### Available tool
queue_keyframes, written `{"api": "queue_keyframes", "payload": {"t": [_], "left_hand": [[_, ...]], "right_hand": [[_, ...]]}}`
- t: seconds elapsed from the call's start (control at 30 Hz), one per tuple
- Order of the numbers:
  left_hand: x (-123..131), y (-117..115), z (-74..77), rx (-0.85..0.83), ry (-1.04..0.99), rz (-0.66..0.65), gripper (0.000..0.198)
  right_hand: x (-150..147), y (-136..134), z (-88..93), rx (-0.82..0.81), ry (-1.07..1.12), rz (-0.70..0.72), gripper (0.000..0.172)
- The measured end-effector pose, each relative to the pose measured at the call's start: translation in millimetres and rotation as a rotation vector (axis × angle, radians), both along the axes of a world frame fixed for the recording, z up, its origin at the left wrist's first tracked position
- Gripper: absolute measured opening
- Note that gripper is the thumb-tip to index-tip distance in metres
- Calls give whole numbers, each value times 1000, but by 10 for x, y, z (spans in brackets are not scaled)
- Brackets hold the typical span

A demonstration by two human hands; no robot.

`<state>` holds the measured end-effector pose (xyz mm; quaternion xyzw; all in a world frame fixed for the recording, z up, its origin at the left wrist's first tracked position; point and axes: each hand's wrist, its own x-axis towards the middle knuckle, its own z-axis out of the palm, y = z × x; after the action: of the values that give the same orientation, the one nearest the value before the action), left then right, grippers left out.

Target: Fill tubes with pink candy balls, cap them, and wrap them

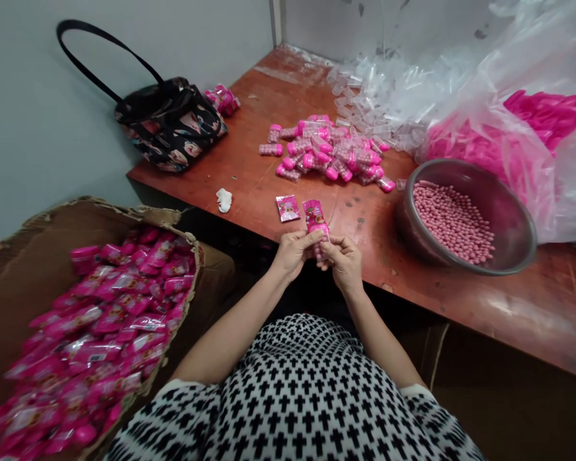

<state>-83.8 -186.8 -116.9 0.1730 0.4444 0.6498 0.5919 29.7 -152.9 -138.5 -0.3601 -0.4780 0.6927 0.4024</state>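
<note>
At the table's front edge, my left hand (292, 253) and my right hand (344, 261) meet around one small candy bottle (322, 228) with a pink top. Both hands are closed, thumbs and fingers pinching it from either side. A pink printed wrapper (312, 209) sticks up from the same grip; whether it is around the bottle or beside it I cannot tell. My fingers hide most of the bottle's body. Just left of the wrapper, a flat pink printed sachet (288, 208) lies on the table. Behind lies a pile of filled, pink-capped candy bottles (324, 150).
A grey bowl (511, 253) of pink beads stands right. Behind are clear empty tubes (365, 89) and a plastic bag of pink caps (489, 141). A cardboard box (9, 256) of wrapped pink packs (120, 307) is at left, below a handbag (173, 125). White tissue (224, 200) lies nearby.
</note>
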Motion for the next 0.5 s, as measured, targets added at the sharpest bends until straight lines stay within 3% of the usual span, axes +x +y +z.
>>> {"api": "queue_keyframes", "payload": {"t": [0.27,0.5], "left_hand": [[-12,4,-55,-6,-36,133,33],[-100,-4,-21,58,-31,-133,31]], "right_hand": [[22,-74,9,222,-152,0,24],[6,-56,8,24,18,16,25]]}}
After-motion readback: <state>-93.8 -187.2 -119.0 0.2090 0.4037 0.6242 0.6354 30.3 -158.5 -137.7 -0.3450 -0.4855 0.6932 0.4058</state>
